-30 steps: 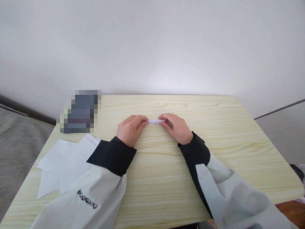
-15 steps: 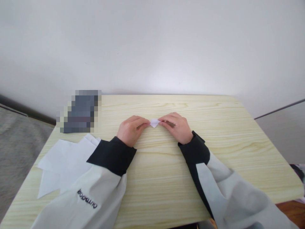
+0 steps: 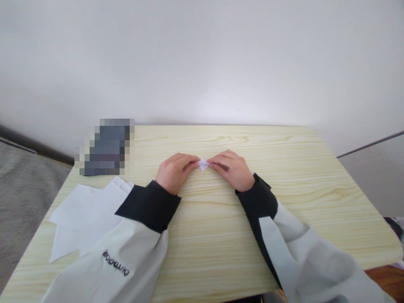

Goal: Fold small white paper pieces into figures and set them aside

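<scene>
Your left hand and right hand each have their grip clamped, thumb against fingers, on opposite sides of a small folded white paper, which sits between your fingertips over the far half of the pale wood-grain surface; you cannot tell whether it touches down. To your left, overlapping white sheets lie partly under your left sleeve, with a dark, pixelated object just beyond them.
</scene>
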Demonstrator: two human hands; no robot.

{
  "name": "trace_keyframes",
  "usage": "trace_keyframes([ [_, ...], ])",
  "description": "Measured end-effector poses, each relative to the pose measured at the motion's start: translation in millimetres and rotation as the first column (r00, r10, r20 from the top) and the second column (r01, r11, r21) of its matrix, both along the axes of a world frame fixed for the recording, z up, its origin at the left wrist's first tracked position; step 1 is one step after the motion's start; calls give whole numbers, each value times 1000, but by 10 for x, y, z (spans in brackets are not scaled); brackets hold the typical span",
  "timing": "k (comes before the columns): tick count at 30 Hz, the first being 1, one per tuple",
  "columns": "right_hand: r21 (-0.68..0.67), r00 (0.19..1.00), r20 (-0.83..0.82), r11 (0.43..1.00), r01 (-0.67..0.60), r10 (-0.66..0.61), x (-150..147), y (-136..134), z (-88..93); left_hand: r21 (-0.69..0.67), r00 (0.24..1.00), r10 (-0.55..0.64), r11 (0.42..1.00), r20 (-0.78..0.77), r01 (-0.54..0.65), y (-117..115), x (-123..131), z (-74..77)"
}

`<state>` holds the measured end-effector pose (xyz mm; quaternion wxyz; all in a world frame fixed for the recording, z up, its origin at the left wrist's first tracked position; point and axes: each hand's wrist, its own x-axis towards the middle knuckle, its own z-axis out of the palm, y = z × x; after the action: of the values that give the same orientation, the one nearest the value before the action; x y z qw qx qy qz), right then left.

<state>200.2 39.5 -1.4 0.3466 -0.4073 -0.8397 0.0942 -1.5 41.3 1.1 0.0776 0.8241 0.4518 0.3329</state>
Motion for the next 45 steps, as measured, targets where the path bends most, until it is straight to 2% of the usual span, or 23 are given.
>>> trace_keyframes([
  [9, 9, 1000, 17, 1000, -14, 14, -14, 3, -13, -28, 1000, 25, 999, -4, -25, 6, -1, -18],
  [16, -34, 1000, 9, 999, 10, -9, -35, -36, 36, 8, 997, -69, 998, -20, 69, -16, 35, 38],
  [22, -27, 1000, 25, 1000, -7, 7, -55, -48, 30, 27, 994, -87, 996, -70, 90, -28, 43, 58],
  [33, -33, 984, 180, 999, 16, -10, -95, -73, 43, 30, 987, -105, 994, -121, 109, -44, 55, 52],
  [45, -82, 966, 251, 993, 83, -60, -137, -104, 82, 14, 981, -113, 993, -159, 117, -41, 64, 60],
])
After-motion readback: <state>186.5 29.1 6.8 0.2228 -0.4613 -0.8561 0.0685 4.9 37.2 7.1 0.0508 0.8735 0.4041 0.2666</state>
